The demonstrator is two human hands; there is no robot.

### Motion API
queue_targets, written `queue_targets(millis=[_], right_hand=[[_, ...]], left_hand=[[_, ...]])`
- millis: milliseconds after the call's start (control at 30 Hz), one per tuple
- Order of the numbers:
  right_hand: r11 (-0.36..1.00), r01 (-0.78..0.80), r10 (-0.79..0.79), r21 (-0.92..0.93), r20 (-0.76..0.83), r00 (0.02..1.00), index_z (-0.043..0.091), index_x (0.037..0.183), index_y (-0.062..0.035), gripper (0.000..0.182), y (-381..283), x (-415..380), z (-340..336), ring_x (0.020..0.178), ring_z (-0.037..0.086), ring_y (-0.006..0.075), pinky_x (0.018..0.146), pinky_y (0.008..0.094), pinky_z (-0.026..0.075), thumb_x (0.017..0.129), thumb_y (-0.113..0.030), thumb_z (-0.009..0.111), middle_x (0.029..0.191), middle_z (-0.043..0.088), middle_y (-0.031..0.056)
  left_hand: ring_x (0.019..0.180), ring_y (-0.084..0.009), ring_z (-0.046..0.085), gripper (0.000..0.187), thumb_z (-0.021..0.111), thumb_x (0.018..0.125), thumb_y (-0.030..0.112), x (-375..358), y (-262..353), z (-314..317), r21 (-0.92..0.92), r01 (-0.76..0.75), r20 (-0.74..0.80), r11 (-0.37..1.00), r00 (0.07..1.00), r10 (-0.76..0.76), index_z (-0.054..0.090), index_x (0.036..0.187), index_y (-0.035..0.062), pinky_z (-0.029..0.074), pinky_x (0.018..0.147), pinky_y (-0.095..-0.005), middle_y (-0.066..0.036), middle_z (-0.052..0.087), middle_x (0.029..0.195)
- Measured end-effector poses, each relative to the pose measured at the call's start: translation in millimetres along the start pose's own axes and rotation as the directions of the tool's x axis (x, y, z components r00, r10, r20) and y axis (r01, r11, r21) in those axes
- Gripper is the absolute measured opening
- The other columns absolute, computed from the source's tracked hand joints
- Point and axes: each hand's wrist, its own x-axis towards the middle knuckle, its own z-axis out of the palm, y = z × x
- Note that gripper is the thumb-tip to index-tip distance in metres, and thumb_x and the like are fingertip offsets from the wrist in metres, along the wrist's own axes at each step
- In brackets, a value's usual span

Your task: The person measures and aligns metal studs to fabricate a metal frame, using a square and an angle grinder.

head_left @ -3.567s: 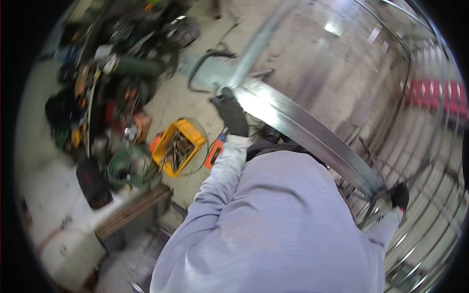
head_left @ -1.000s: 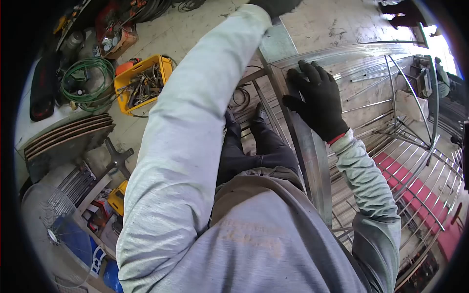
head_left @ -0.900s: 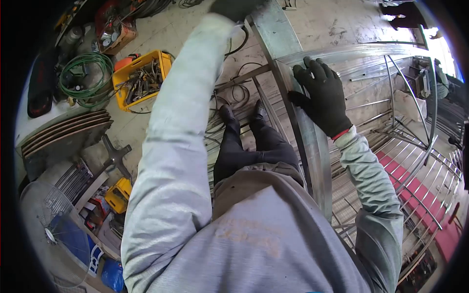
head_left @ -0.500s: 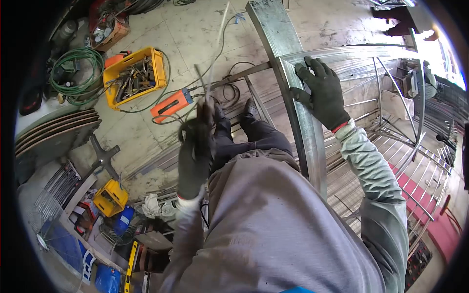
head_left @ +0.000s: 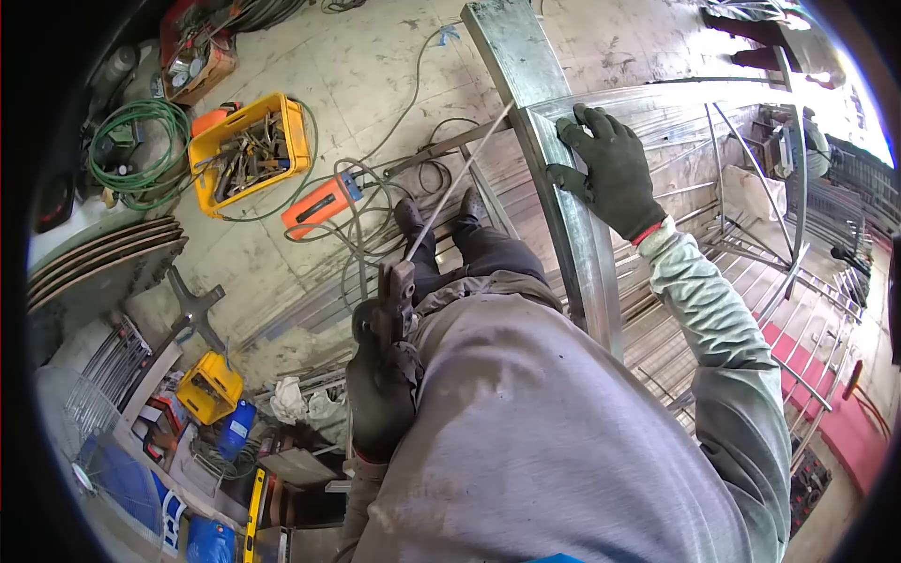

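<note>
My left hand (head_left: pixel 380 389), in a black glove, grips a welding electrode holder (head_left: pixel 394 296) close to my chest. A thin electrode rod (head_left: pixel 460 183) sticks out of the holder and points up toward the corner of a steel frame. My right hand (head_left: pixel 610 169), also gloved, lies flat with spread fingers on the long galvanized steel beam (head_left: pixel 563 216), right where a curved steel bar (head_left: pixel 676 94) meets it. My grey sweatshirt fills the lower middle. My black shoes stand on the floor below.
On the floor lie a yellow crate of tools (head_left: pixel 246 150), an orange welder box (head_left: pixel 321 205) with cables, and a green hose coil (head_left: pixel 131 150). Curved metal railings (head_left: pixel 779 281) fill the right. A small yellow crate (head_left: pixel 208 387) and clutter sit lower left. Another person (head_left: pixel 770 38) stands top right.
My left arm came down from the top of the beam to my chest and now holds the electrode holder steady, rod pointing at the joint. My right hand stayed flat on the beam.
</note>
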Motion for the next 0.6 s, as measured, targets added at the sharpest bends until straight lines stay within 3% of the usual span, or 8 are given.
queue_targets(millis=[67,200,300,333,400,433,467,600], right_hand=[[1.0,-0.002,0.002,-0.004,-0.005,1.0,0.069,0.132,-0.0056,0.065,0.9,-0.5,-0.9,0.125,0.063,0.0475,0.103,0.0554,0.053,0.09,-0.053,0.079,0.139,0.064,0.0287],[0.999,-0.032,0.032,0.014,-0.011,0.999,0.071,0.128,-0.0081,0.06,0.7,-0.8,1.9,0.126,0.062,0.0417,0.104,0.0544,0.05,0.089,-0.053,0.079,0.135,0.066,0.0224],[0.999,-0.03,0.029,-0.03,-0.011,1.0,0.07,0.131,-0.0099,0.061,0.3,-1.8,3.2,0.124,0.064,0.0455,0.103,0.0541,0.053,0.085,-0.047,0.084,0.139,0.065,0.0254],[0.999,-0.032,0.032,-0.014,-0.018,0.999,0.07,0.132,-0.0101,0.061,0.6,-2.6,4.8,0.124,0.064,0.0456,0.103,0.054,0.053,0.085,-0.046,0.084,0.14,0.065,0.0252],[0.999,-0.039,0.039,-0.007,-0.014,0.999,0.069,0.134,-0.0093,0.062,-0.8,-1.4,4.7,0.124,0.064,0.0453,0.103,0.0538,0.053,0.086,-0.045,0.084,0.14,0.065,0.025],[0.999,-0.032,0.032,0.001,-0.011,0.999,0.069,0.134,-0.0093,0.062,-1.9,-2.1,5.4,0.124,0.064,0.0453,0.103,0.0538,0.053,0.086,-0.045,0.084,0.14,0.065,0.025],[1.0,-0.028,0.028,0.0,-0.02,0.999,0.069,0.132,-0.0094,0.06,-1.5,-0.8,5.7,0.123,0.065,0.0446,0.101,0.054,0.053,0.087,-0.046,0.083,0.137,0.066,0.0247],[1.0,-0.017,0.016,-0.008,-0.034,0.999,0.071,0.129,-0.008,0.057,-1.1,-0.3,7.4,0.123,0.065,0.0447,0.101,0.0538,0.053,0.089,-0.047,0.082,0.137,0.067,0.025]], left_hand=[[0.06,-0.0102,0.052,0.056,0.04,0.115,0.031,-0.5,10.6,-2.8,-0.315,0.103,0.015,0.943,0.995,-0.103,0.043,0.16,-0.0013,0.041,0.055,-0.0276,-0.005,0.062,0.079],[0.062,-0.0099,0.053,0.055,0.042,0.114,0.033,5.3,20.6,-6.7,-0.157,0.134,0.034,0.978,0.991,-0.13,0.048,0.156,-0.0026,0.041,0.056,-0.0268,-0.004,0.061,0.077],[0.061,-0.0095,0.052,0.051,0.047,0.112,0.03,21.3,4.7,-1.0,-0.277,0.244,0.047,0.929,0.969,-0.241,0.053,0.152,-0.0022,0.041,0.056,-0.0264,-0.002,0.06,0.073],[0.062,-0.0102,0.053,0.046,0.048,0.112,0.026,37.7,-17.6,4.3,0.068,-0.073,-0.126,0.995,0.989,0.081,0.056,0.148,-0.0016,0.042,0.056,-0.0273,-0.003,0.061,0.076],[0.064,-0.011,0.054,0.041,0.05,0.111,0.023,61.1,-32.8,5.7,0.443,-0.315,-0.167,0.839,0.891,0.422,0.059,0.144,-0.0009,0.043,0.057,-0.0281,-0.004,0.063,0.08],[0.067,-0.0121,0.056,0.037,0.051,0.111,0.019,68.5,-32.3,4.2,-0.043,0.053,-0.156,0.998,0.986,-0.059,0.06,0.141,-0.0008,0.046,0.06,-0.0296,-0.005,0.065,0.087],[0.07,-0.0132,0.058,0.032,0.052,0.11,0.015,78.3,-33.4,3.3,-0.473,0.445,0.077,0.761,0.881,-0.467,0.062,0.137,-0.0007,0.049,0.063,-0.0311,-0.007,0.068,0.093],[0.077,-0.0131,0.059,0.029,0.054,0.11,0.012,97.7,-100.9,27.8,-0.178,0.098,-0.154,0.979,0.98,-0.126,0.062,0.135,-0.0003,0.05,0.07,-0.0312,-0.006,0.067,0.096]])
